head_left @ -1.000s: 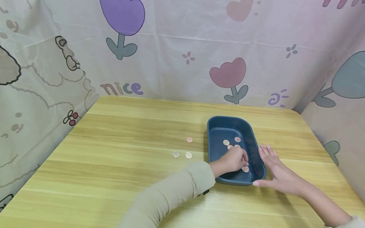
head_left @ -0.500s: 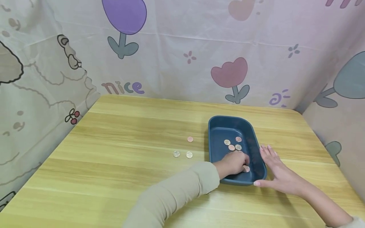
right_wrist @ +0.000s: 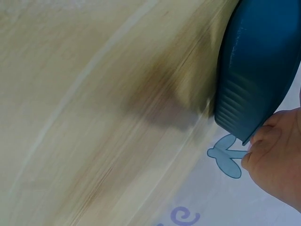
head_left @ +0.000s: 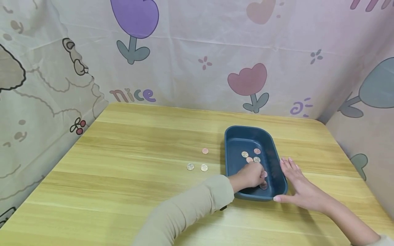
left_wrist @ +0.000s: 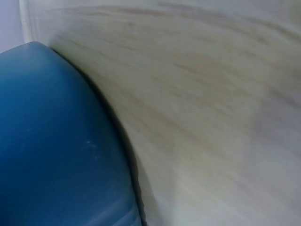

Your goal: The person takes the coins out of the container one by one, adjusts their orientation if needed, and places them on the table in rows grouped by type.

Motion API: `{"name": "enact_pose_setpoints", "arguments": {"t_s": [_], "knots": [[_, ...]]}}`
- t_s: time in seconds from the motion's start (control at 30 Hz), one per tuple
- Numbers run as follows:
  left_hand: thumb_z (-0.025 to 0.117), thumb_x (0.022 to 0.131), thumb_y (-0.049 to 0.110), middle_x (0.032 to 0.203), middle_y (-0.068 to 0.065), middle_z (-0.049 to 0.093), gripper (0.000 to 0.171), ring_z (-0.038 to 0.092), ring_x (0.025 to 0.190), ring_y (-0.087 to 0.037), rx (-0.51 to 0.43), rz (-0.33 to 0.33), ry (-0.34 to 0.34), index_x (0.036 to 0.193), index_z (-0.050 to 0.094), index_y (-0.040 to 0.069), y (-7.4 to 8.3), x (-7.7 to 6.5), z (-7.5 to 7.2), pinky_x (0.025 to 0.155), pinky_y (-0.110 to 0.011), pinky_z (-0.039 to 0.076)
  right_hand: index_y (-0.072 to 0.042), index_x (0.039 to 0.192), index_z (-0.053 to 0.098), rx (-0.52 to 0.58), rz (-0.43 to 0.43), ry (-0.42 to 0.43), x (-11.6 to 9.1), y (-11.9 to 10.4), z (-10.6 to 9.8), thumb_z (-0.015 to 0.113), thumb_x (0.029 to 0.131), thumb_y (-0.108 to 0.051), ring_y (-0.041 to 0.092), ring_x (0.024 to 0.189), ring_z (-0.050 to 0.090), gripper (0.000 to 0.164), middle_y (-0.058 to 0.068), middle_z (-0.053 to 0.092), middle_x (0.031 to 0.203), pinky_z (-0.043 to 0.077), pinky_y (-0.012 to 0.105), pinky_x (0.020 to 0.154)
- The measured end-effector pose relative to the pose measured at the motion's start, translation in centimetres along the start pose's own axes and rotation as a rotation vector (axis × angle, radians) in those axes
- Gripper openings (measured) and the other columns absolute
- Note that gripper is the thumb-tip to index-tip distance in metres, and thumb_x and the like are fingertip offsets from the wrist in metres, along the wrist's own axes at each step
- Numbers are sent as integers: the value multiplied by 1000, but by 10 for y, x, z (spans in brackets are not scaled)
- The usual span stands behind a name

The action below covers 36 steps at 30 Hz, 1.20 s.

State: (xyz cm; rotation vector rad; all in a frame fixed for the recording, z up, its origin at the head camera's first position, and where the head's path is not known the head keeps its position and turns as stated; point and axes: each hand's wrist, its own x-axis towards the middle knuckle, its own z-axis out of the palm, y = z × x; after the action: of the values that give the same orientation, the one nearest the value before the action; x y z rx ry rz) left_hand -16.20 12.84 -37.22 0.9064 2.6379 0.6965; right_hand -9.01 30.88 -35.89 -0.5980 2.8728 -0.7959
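My left hand (head_left: 250, 175) reaches over the near left rim of a dark blue rectangular tray (head_left: 231, 147). Its curled fingers pinch a copper-coloured coin (head_left: 263, 185) low in the tray's near end; the fingertips are partly hidden. Farther up inside lie several more coins, among them a gold-coloured coin (head_left: 244, 154) and a pinkish coin (head_left: 257, 151). My right hand (head_left: 303, 189) rests with straight, spread fingers against the tray's right side, its thumb at the near right corner. In the right wrist view, that hand (right_wrist: 277, 155) touches the tray's outer wall (right_wrist: 256, 61).
Left of the tray, a copper coin (head_left: 205, 151) and two pale coins, one silvery coin (head_left: 190, 166) and one gold-toned coin (head_left: 204, 167), lie flat on the wooden table (head_left: 123, 164). A printed cloth (head_left: 191, 78) hangs behind the table and at both sides.
My left hand has shifted slightly inside the tray, and the copper coin at its fingers has moved a little toward the near side. My right hand stays at the tray's side.
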Motion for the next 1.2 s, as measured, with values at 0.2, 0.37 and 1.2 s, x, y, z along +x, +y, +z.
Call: {"name": "enact_pose_setpoints", "arguments": {"t_s": [0.2,0.37,1.2], "knots": [[63,88,14,52,7,52,33,40,47,1,-76,70,66,55,60,12,-2,-7,-11,44,-9,30,-2,148,1,6,6,-4,0,0,0,73,77,-37,27,142,-19,107,23,-1,154,-16,39,114],[64,87,15,66,2,68,18,45,50,3,-145,161,123,73,71,7,-9,-15,-24,50,-6,35,-1,148,1,28,17,-13,1,-1,0,73,76,-37,28,142,-19,108,22,-3,155,-10,57,111],[66,84,8,69,-13,65,11,64,68,-35,-564,16,302,80,67,-2,-70,-49,-76,49,-14,43,-6,149,0,16,22,6,0,1,0,74,75,-38,29,142,-18,110,23,-2,154,-10,57,111]]}}
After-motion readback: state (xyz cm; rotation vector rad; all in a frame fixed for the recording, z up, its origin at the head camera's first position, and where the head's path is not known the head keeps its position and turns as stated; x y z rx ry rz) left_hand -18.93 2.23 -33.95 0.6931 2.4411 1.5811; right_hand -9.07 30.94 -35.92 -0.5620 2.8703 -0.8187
